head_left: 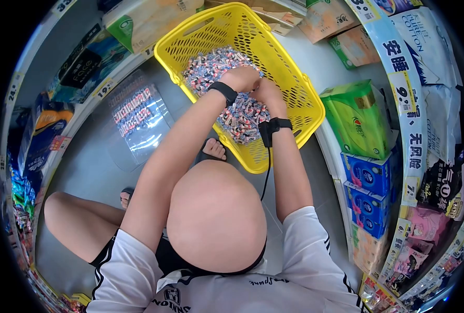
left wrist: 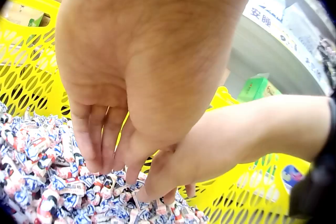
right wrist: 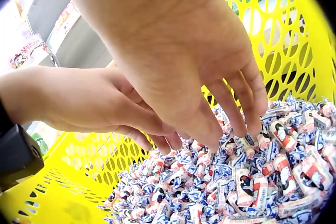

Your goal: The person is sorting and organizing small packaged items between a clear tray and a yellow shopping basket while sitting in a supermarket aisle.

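Wrapped candies point(head_left: 242, 121), in white, blue and red paper, fill much of a yellow basket point(head_left: 306, 96) in front of me. Low over the pile, my left hand point(left wrist: 142, 71) points its loosely bent fingers down, the tips right at the wrappers. My right hand point(right wrist: 194, 71) comes in from the other side, its fingers spread a little and reaching down to the candies. The two hands overlap at the thumbs in the head view. Both wrist views show candies under the fingertips, with none gripped that I see.
On the floor to the left lies clear plastic packaging point(head_left: 140, 122) with rows of candies. Shelves flank both sides, with a green tissue pack point(head_left: 356, 119) and blue packs point(head_left: 366, 175) close at right. A sandalled foot point(head_left: 212, 150) stands beside the basket.
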Demonstrator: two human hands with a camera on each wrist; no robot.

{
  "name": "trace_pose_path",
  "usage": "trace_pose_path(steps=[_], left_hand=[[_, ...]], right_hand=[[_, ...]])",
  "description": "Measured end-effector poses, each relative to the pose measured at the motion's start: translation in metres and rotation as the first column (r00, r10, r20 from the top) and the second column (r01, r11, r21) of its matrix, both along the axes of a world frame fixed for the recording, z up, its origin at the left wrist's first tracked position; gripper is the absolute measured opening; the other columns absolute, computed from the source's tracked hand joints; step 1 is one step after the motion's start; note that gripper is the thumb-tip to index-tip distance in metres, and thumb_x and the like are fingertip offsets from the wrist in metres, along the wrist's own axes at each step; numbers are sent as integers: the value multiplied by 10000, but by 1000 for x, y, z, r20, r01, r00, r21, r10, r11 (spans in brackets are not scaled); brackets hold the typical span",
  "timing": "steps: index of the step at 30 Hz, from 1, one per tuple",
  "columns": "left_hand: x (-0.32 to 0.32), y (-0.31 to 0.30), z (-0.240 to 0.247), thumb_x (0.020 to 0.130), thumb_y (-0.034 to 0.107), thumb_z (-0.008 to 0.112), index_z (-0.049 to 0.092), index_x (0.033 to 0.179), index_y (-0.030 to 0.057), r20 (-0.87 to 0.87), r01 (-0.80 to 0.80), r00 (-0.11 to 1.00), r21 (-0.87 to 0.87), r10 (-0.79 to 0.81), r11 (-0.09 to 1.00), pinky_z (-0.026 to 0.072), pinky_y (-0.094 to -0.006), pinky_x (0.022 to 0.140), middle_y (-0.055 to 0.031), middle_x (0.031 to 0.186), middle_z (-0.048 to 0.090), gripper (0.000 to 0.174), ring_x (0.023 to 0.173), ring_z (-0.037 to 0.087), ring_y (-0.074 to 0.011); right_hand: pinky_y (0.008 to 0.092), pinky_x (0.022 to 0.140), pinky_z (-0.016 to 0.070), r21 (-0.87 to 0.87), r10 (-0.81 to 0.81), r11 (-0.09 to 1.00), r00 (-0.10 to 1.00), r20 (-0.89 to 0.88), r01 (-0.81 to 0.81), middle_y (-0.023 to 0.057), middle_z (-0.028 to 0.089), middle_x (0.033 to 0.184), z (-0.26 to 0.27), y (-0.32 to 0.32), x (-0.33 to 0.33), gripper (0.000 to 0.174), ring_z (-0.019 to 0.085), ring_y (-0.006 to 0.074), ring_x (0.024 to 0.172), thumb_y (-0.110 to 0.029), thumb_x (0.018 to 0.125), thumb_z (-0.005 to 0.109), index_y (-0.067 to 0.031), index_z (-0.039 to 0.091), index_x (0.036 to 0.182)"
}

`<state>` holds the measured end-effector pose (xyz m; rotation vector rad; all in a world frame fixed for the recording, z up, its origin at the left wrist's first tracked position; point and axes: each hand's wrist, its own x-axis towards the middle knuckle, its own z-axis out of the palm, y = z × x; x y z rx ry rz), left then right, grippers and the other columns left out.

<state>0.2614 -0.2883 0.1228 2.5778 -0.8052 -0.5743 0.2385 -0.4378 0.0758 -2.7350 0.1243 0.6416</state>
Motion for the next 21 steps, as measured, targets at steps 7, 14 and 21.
trace_pose_path(steps=[7, 14, 21], left_hand=[[0, -8, -16, 883, 3, 601, 709, 1056, -5, -60, 32, 998, 25, -31, 999, 571, -477, 844, -249, 1090, 710, 204, 1042, 695, -410], [3, -10, -57, 854, -25, 625, 695, 1083, -13, -71, -19, 997, 57, 23, 998, 565, -471, 866, -244, 1122, 710, 240, 1069, 687, -407], [4, -10, -57, 850, -4, 621, 700, 1096, -2, -131, -9, 991, 97, 22, 995, 563, -462, 877, -245, 1138, 710, 258, 1072, 687, -409]], right_hand=[[447, 846, 563, 47, -40, 998, 998, 44, 38, 191, 750, 1041, -13, 1, 1, 415, 721, 367, 965, -235, 747, 844, -37, 744, 1098], [479, 868, 554, 125, -156, 983, 972, 177, 135, 257, 727, 1030, -27, 11, -5, 351, 702, 420, 989, -277, 777, 803, -29, 751, 1020], [500, 878, 561, 134, -232, 966, 968, 92, 219, 259, 724, 1056, -24, 22, -6, 358, 693, 446, 1004, -257, 769, 805, -8, 740, 1019]])
